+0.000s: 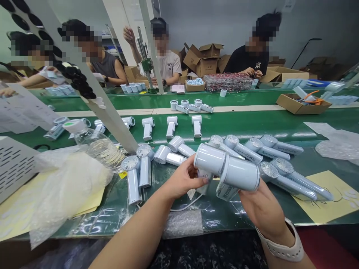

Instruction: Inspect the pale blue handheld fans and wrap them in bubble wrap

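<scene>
My left hand is closed around the handle of a light blue handheld fan, held up over the green bench. Beside it, my right hand grips a second light blue handheld fan, its handle lettered "Speed FAN". The round heads of the two fans are side by side and seem to touch. Several more handheld fans lie to the right of my hands. To the left, two fans rest with their grilles up, and others lie just behind my left hand.
A clear bottle leans among bubble wrap at left, near a slanting white post. A conveyor belt carries several fans. Yellow paper lies at right. An open carton and several people are across the belt.
</scene>
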{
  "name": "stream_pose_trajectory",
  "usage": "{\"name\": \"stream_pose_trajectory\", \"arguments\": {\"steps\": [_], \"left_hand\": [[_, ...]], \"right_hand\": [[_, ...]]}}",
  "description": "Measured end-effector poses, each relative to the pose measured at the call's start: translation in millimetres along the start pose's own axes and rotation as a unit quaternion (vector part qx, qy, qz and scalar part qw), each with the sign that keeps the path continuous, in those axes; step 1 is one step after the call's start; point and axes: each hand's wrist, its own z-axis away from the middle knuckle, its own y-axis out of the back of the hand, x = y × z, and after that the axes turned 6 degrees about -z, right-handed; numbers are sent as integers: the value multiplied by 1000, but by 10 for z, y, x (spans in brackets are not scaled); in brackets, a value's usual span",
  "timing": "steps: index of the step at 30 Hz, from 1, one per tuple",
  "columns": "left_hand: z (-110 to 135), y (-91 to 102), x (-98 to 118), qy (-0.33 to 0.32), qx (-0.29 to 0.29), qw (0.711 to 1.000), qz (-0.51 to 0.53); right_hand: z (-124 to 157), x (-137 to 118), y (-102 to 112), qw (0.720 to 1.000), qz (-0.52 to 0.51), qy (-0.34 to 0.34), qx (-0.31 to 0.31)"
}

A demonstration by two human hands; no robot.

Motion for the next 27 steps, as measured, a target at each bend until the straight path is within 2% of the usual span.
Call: {"name": "stream_pose_trajectory", "arguments": {"steps": [3, 6, 9, 12, 14, 16, 18, 20, 21, 23, 24, 25, 27], "left_hand": [[-9, 26, -19, -69, 20, 994, -79], [-28, 31, -15, -188, 9, 974, -123], [-45, 17, -11, -305, 24, 929, -208], [-31, -1, 3, -382, 73, 864, -320], [-8, -9, 18, -414, 95, 828, -366], [7, -10, 20, -423, 113, 812, -387], [-7, -13, -8, -398, 123, 820, -393], [-49, -30, -65, -333, 117, 844, -405], [-73, -46, -93, -288, 112, 864, -397], [-91, -83, -112, -186, 99, 930, -299], [-69, -98, -85, -141, 94, 960, -223], [-16, -105, -26, -108, 87, 980, -143], [184, -90, 192, -104, 82, 991, -21]], "right_hand": [[65, 49, 8, 991, 128, 30, -38], [100, 121, 25, 970, 222, 64, -70], [85, 120, 32, 948, 266, 141, -106], [50, 46, 31, 915, 301, 227, -141], [44, 12, 48, 903, 317, 241, -158], [56, 31, 87, 907, 321, 223, -155], [69, 108, 135, 926, 310, 188, -107], [52, 211, 162, 946, 288, 144, -35], [28, 254, 162, 951, 281, 125, -4], [-38, 282, 137, 942, 307, 133, 24], [-65, 251, 122, 923, 345, 172, 8], [-74, 182, 116, 889, 396, 227, -28], [-4, -58, 157, 810, 482, 317, -102]]}}
